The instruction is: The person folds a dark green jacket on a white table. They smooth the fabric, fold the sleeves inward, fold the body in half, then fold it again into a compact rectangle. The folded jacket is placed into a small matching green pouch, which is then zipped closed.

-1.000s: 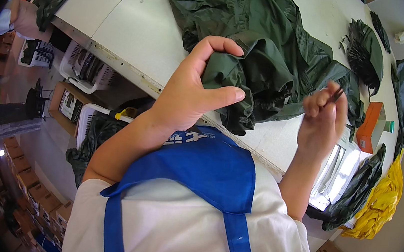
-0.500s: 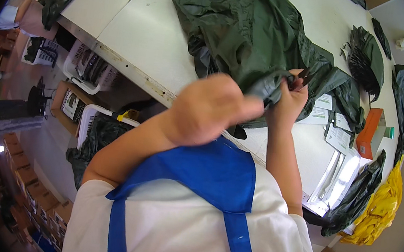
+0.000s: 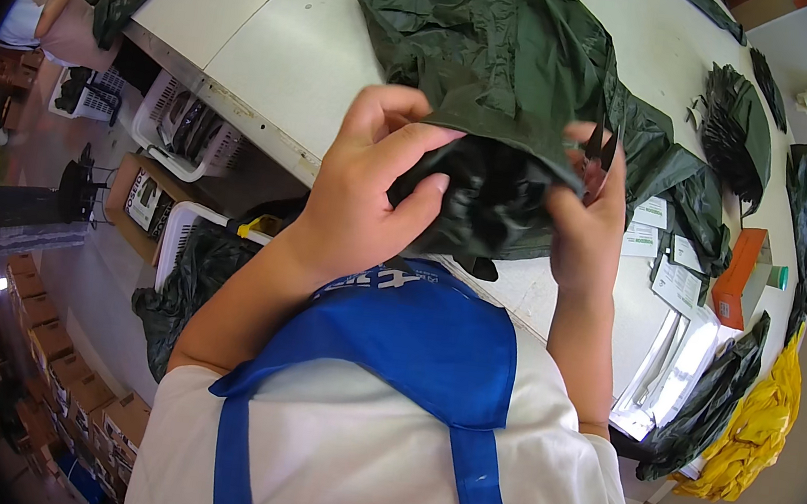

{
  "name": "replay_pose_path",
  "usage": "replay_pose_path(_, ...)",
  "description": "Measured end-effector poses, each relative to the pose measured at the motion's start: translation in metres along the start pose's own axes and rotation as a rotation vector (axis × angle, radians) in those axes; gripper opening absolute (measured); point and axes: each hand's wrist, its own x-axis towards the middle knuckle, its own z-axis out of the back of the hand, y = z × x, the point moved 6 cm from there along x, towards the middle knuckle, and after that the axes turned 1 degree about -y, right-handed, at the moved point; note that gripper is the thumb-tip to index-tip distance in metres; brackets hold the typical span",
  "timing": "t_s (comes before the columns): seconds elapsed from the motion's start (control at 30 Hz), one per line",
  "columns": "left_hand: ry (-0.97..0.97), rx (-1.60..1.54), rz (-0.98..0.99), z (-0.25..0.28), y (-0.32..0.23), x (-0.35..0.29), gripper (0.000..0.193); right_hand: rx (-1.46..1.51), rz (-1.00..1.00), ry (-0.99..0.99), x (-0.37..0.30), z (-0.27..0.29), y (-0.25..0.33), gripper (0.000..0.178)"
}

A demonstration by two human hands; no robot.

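A dark green waterproof garment [image 3: 490, 41], like a rain jacket, lies crumpled across the white table and reaches toward me. Its near end is spread into a wide opening with a dark, shiny inside. My left hand [image 3: 362, 181] pinches the left rim of this opening, thumb and fingers on the fabric. At the right rim, my right hand [image 3: 588, 239] is curled around dark pointed snips [image 3: 601, 155], whose blades stick up past the fingers. It also touches the cloth there; motion blurs the fingertips.
White printed cards [image 3: 677, 281] and an orange box [image 3: 738, 278] lie right on the table [image 3: 278, 45]. Farther right hang a yellow bundle [image 3: 755, 421] and dark garments. White baskets [image 3: 166, 137] stand under the left edge. Another person [image 3: 34, 20] is at the far left.
My left hand, blurred above the table before, has moved to the garment's edge and taken hold of it. The near end has been pulled into an open mouth. The snips stay in my right hand.
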Motion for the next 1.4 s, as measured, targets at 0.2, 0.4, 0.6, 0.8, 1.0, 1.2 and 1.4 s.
replay_pose_path(0.2,0.062,-0.043,-0.179,-0.001,-0.001,0.013,0.022,-0.159,0.195,0.184,-0.002,-0.01,0.014,0.019)
replay_pose_path(0.4,0.184,-0.717,0.415,-0.016,0.014,0.007,0.019,0.05,-0.07,0.221,-0.006,-0.002,-0.007,0.015)
replay_pose_path(0.6,0.193,-0.713,0.355,-0.018,0.016,0.007,0.026,0.159,-0.125,0.271,-0.009,-0.004,-0.004,0.005)
replay_pose_path(0.8,0.234,-0.674,0.366,-0.017,0.035,-0.005,0.075,0.357,0.043,-0.098,-0.001,0.002,0.002,0.012)
replay_pose_path(1.0,0.263,-0.492,0.546,-0.033,0.057,-0.021,0.058,0.358,-0.046,0.134,-0.004,-0.019,-0.012,0.045)
replay_pose_path(1.2,-0.065,-0.053,0.061,-0.017,0.025,-0.01,0.034,-0.414,0.249,-0.214,0.01,0.015,-0.039,0.025)
replay_pose_path(1.4,0.168,0.239,0.073,-0.011,0.045,-0.043,0.018,-0.323,0.294,0.253,0.005,-0.02,-0.035,0.027)
